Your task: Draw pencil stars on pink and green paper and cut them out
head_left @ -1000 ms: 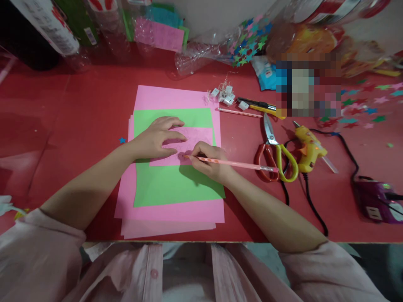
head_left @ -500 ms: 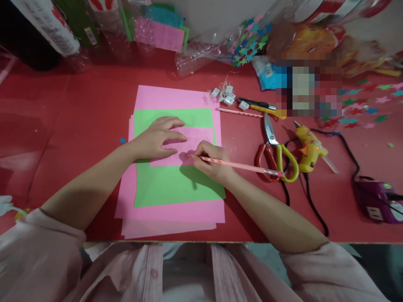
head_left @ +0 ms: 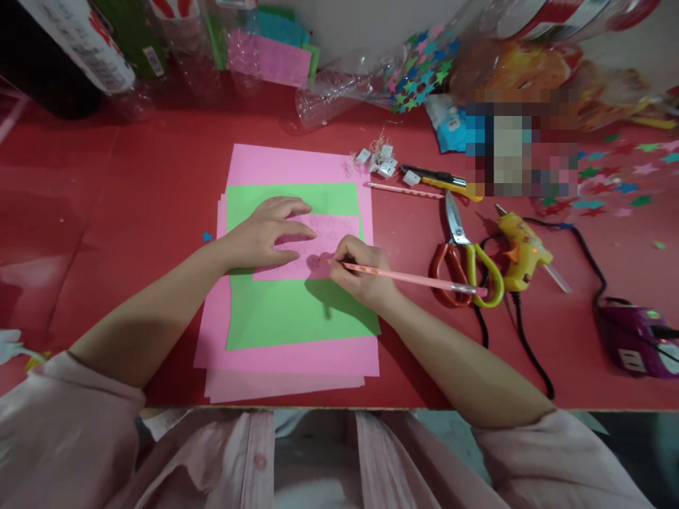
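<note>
A long pink pencil (head_left: 414,278) is gripped in my right hand (head_left: 363,270), its point at the small pink paper (head_left: 334,230). Faint drawn marks show on that paper. My left hand (head_left: 273,230) lies with fingers spread over the left part of the same paper. Beneath it is a green sheet (head_left: 297,311), which rests on several larger pink sheets (head_left: 297,362). The pencil's eraser end reaches over the handles of the scissors (head_left: 459,240).
Right of the papers lie a second pencil (head_left: 406,190), a utility knife (head_left: 443,177), white tags (head_left: 386,167), a yellow glue gun (head_left: 523,247) with a black cord and a purple power socket (head_left: 636,339). Plastic bottles (head_left: 339,85) and paper stars (head_left: 424,78) line the back.
My right hand and the pencil have shifted slightly to the right across the small pink paper. My left hand stays where it was.
</note>
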The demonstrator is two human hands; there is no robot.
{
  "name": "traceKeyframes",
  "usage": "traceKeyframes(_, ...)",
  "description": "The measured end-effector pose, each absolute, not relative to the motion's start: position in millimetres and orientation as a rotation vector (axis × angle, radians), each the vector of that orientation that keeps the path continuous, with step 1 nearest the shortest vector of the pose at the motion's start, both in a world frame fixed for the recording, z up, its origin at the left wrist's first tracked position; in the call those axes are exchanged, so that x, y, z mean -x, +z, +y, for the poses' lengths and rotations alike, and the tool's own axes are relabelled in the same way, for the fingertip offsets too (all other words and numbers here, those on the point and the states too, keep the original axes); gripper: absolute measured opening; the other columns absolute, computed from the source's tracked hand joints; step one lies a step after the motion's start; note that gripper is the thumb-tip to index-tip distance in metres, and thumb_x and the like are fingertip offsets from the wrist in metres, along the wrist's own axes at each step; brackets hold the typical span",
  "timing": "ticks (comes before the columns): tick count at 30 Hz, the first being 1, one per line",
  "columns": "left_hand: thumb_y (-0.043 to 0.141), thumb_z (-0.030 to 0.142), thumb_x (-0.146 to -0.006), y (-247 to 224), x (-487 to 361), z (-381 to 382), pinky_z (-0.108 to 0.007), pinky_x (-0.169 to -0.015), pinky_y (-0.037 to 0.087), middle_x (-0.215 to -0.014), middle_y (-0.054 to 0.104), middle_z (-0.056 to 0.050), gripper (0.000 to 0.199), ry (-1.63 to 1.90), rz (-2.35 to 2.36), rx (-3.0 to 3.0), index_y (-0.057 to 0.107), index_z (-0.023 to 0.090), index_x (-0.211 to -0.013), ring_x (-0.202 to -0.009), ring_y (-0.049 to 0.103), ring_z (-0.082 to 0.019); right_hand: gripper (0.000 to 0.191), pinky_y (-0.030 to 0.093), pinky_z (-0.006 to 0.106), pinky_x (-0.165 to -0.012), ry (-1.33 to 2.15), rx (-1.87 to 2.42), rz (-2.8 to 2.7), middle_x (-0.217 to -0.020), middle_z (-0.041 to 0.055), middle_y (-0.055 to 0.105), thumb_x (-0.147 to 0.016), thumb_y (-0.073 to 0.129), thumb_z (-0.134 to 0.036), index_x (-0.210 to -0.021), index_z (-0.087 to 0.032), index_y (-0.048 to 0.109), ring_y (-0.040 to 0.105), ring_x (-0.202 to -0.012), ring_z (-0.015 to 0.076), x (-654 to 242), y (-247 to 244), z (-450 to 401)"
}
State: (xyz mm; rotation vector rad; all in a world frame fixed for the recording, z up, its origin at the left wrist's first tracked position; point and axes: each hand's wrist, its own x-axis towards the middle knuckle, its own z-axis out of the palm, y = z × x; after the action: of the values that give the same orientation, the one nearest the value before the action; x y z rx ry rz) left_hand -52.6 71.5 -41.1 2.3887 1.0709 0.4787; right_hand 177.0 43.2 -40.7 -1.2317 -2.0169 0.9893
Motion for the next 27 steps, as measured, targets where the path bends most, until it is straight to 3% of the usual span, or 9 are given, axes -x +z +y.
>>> traceKeyframes(20, 0.065, 0.034, -0.08, -40.9, 52.2, 71.2, -0.051, -0.114, 0.03, -0.137, 0.052, -0.008, 0.034, 0.484, 1.081, -2.394, 0.072, 0.027, -0.113, -0.134, 0.041, -0.032, 0.014, 0.025, 0.023, -0.05, 1.087, 1.158, -2.141, -0.053, -0.0067, 0.043, -0.07, 0.052, -0.015, -0.064, -0.022, 0.041, 0.038, -0.05, 0.0077, -176.6, -39.2, 39.5)
traceKeyframes(27, 0.063, 0.035, -0.082, -41.1, 52.6, 71.5, -0.051, -0.113, 0.03, -0.137, 0.052, -0.012, 0.036, 0.503, 1.053, -2.389, 0.072, 0.021, -0.114, -0.133, 0.041, -0.033, 0.016, 0.026, 0.023, -0.049, 1.111, 1.109, -2.12, -0.052, -0.0072, 0.043, -0.072, 0.053, -0.014, -0.064, -0.022, 0.041, 0.038, -0.05, 0.0072, -176.4, -41.5, 38.6)
